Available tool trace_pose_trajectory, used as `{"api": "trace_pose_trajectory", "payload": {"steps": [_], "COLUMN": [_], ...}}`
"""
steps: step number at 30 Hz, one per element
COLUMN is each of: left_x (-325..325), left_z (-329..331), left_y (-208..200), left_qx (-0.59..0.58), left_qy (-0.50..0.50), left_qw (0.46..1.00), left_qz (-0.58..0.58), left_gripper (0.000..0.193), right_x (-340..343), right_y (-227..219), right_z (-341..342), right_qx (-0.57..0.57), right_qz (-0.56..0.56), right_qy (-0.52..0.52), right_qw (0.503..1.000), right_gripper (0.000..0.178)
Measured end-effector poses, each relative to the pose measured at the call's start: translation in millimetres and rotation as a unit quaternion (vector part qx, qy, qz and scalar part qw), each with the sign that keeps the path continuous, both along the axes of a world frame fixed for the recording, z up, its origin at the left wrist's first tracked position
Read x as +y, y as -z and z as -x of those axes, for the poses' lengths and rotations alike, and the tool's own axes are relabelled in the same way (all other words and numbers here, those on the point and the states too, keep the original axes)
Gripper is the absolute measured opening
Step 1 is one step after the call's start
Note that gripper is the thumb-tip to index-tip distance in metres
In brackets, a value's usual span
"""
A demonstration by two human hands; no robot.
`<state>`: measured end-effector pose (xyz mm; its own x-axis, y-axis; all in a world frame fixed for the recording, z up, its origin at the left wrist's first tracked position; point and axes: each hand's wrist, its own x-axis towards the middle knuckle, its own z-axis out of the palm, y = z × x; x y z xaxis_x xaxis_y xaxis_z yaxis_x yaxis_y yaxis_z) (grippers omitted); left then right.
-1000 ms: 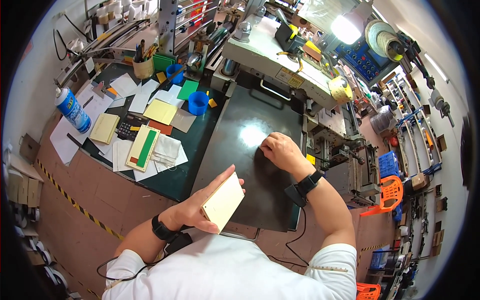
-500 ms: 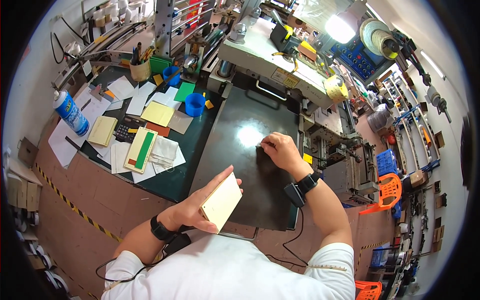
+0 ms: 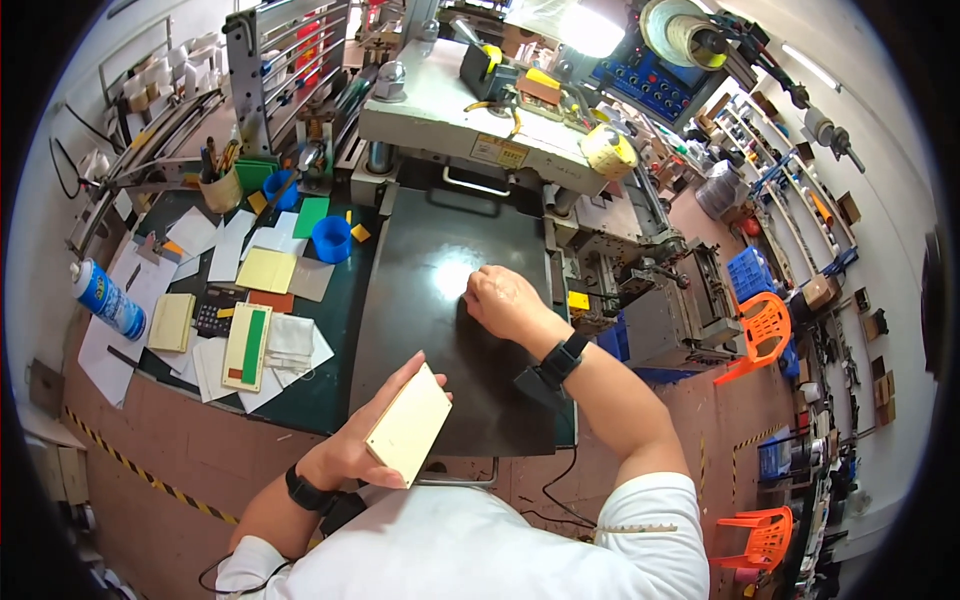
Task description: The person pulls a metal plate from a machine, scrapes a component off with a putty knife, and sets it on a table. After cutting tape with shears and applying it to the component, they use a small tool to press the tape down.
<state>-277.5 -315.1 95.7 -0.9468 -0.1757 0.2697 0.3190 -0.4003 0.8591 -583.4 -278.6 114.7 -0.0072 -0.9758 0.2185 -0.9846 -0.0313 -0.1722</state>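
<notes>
My left hand [image 3: 362,440] grips a cream rectangular block [image 3: 409,427] by its edges, with the broad face tilted up. Small dots show near the block's corners. The block is held above the near end of a dark flat metal plate [image 3: 420,340]. Farther up, my right hand [image 3: 505,303] is over the middle of that plate with its fingers closed in a pinch. Whatever those fingertips hold, if anything, is hidden behind the hand. A glare spot shines on the plate just beside them.
A pale machine head [image 3: 440,125] spans the plate's far end, below a metal handle [image 3: 476,182]. On the dark green table [image 3: 310,405] at left are papers, a cream board with a green strip [image 3: 246,346], blue cups [image 3: 332,239] and a spray can [image 3: 108,300]. Orange chairs [image 3: 765,335] stand right.
The whole view has swung, so the table, plate and machine appear farther left. My right hand remains over the plate, its fingers more tucked in. The left hand still holds the cream block.
</notes>
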Motion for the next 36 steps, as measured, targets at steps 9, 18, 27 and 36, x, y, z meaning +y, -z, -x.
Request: {"api": "trace_pose_trajectory", "payload": {"steps": [9,18,27,36], "left_x": [-6,-12,-15,-8], "left_z": [-2,-1,0,1], "left_y": [5,12,9,4], "left_qx": [0.004,0.03,0.013,-0.011], "left_qy": [0.033,0.049,0.062,0.041], "left_qw": [0.999,0.998,0.997,0.998], "left_qz": [0.001,-0.029,-0.032,-0.051], "left_gripper": [0.141,0.136,0.137,0.141], "right_x": [-1,44,48,28], "right_y": [-20,-25,-13,23], "right_z": [30,14,-4,-4], "right_qx": [0.107,0.033,-0.049,0.005], "right_qz": [0.089,0.08,-0.001,-0.005], "right_qy": [0.11,0.132,0.236,0.315], "right_qw": [0.984,0.987,0.971,0.949], "right_gripper": [0.011,0.009,0.019,0.022]}}
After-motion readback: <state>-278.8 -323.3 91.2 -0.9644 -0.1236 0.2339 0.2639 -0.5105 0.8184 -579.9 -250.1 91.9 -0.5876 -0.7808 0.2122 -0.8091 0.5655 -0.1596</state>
